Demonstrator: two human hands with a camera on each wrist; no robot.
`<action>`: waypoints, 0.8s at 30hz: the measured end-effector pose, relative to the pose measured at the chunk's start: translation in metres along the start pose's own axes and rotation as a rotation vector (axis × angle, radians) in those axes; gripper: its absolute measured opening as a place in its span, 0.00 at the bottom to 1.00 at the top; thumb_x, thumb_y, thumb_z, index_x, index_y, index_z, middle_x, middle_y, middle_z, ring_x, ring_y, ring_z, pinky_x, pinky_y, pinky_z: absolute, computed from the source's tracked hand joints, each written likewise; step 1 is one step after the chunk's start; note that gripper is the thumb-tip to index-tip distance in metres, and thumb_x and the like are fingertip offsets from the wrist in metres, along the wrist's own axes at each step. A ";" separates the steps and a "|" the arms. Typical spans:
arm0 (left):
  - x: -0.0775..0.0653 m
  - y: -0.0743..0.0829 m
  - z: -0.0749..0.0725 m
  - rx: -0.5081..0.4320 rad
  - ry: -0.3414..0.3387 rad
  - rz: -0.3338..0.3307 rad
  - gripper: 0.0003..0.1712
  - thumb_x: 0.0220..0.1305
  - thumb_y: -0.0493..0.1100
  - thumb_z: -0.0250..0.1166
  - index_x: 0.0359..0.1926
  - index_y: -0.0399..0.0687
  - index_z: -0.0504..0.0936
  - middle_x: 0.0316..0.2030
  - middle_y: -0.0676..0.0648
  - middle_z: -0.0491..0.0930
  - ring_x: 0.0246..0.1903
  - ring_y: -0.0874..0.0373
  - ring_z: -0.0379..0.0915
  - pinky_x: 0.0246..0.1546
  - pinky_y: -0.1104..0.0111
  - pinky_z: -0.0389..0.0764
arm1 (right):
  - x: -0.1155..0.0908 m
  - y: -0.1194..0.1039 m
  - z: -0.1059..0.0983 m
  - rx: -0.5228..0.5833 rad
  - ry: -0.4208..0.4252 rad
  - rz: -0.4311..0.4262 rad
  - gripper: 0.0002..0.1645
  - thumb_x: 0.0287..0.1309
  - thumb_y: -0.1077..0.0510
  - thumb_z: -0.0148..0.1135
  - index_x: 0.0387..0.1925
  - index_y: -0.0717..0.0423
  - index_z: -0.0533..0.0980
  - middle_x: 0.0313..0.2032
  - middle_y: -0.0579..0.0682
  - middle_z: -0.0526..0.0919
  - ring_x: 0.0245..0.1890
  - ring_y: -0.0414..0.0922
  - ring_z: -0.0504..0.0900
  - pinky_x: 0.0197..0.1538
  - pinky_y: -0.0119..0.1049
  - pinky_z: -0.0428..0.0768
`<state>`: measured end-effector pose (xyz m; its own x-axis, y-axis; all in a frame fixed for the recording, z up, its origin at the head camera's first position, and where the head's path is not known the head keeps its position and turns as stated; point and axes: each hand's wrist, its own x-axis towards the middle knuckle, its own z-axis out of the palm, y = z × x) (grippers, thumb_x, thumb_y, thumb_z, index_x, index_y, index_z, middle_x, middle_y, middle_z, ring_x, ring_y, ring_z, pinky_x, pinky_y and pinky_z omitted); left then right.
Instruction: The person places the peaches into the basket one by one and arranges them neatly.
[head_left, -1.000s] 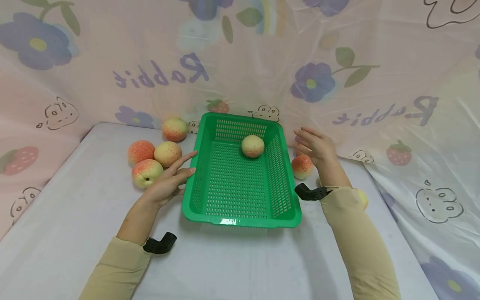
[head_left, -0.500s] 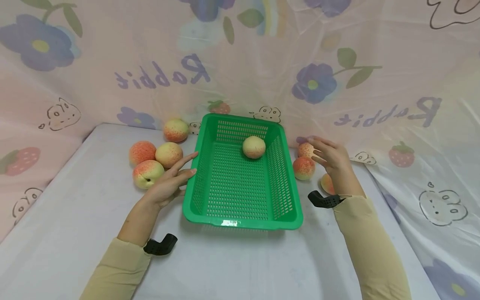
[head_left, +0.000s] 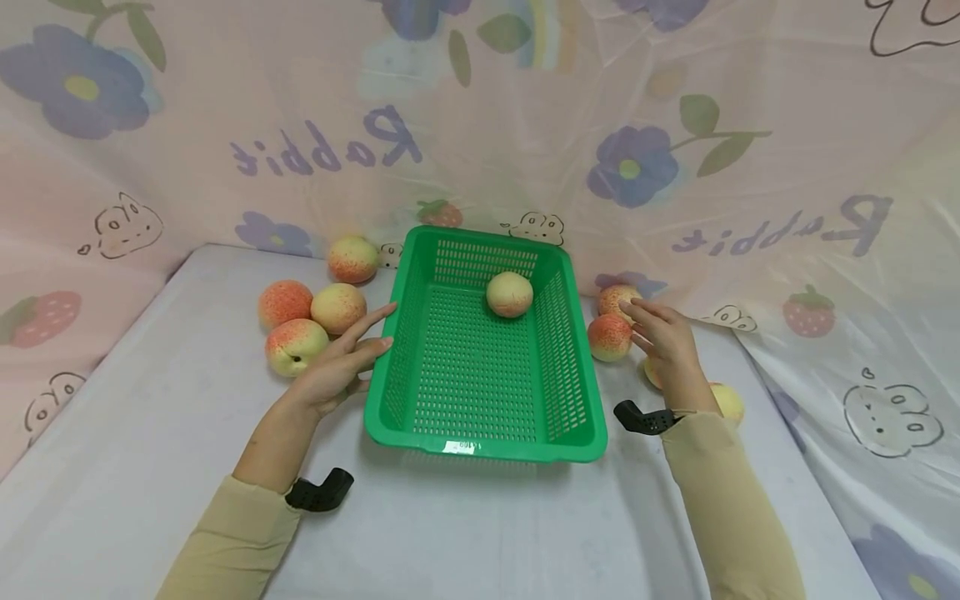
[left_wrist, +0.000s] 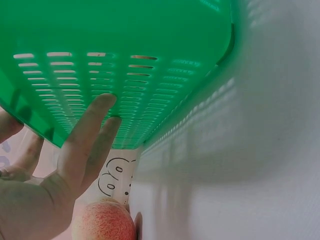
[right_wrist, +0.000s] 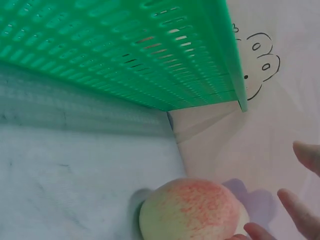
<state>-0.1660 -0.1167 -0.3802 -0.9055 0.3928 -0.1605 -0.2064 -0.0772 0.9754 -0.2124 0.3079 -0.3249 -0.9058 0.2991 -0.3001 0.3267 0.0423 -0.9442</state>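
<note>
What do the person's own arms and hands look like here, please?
The left hand and right hand are bare. Plain beige long sleeves cover both forearms, wrinkled along their length. Each wrist wears a small black, bent, tube-like fitting, one left, one right; small holes show in them.

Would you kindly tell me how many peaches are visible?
9 peaches: four left of the green basket, one inside it, four to its right; the right forearm may hide more.
</note>
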 end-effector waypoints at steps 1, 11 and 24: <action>0.000 0.000 0.000 0.000 0.001 -0.001 0.34 0.73 0.48 0.53 0.74 0.68 0.51 0.55 0.40 0.75 0.53 0.52 0.76 0.46 0.58 0.80 | 0.000 0.002 0.000 0.009 0.013 -0.006 0.40 0.61 0.50 0.63 0.70 0.59 0.61 0.51 0.41 0.69 0.69 0.53 0.58 0.71 0.43 0.60; -0.001 0.002 0.000 0.004 0.009 -0.006 0.34 0.73 0.48 0.53 0.74 0.68 0.51 0.54 0.41 0.75 0.51 0.52 0.77 0.46 0.58 0.80 | 0.007 0.012 0.001 0.065 0.013 0.026 0.39 0.62 0.55 0.62 0.71 0.58 0.59 0.73 0.51 0.55 0.72 0.49 0.54 0.72 0.39 0.57; -0.001 0.001 0.001 -0.002 0.008 -0.004 0.34 0.73 0.48 0.53 0.74 0.68 0.51 0.56 0.39 0.74 0.52 0.52 0.76 0.46 0.59 0.80 | 0.017 0.032 0.002 -0.035 0.035 0.122 0.39 0.61 0.51 0.62 0.72 0.48 0.60 0.74 0.50 0.51 0.71 0.48 0.56 0.70 0.42 0.60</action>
<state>-0.1644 -0.1162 -0.3791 -0.9075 0.3862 -0.1653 -0.2105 -0.0775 0.9745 -0.2176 0.3127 -0.3600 -0.8488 0.3372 -0.4072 0.4439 0.0363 -0.8953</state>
